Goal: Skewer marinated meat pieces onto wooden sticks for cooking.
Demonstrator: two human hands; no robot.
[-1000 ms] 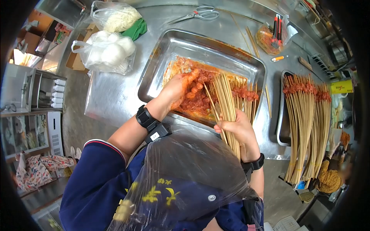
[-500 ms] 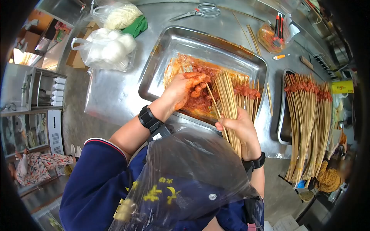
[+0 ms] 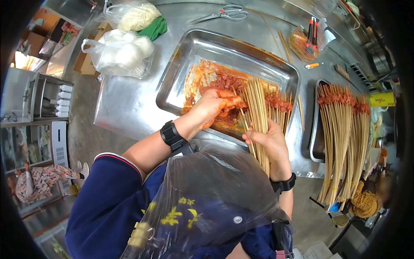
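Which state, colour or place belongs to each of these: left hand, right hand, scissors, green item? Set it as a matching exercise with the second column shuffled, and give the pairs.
1. Left hand
2. Right hand
3. Scissors
4. Green item

A. Wrapped around a bundle of sticks
B. Beside the clear bag of white round items
C. Smeared orange-red, fingertips at red meat
D. Grey looped handles, on the metal table

Pairs: 1-C, 2-A, 3-D, 4-B
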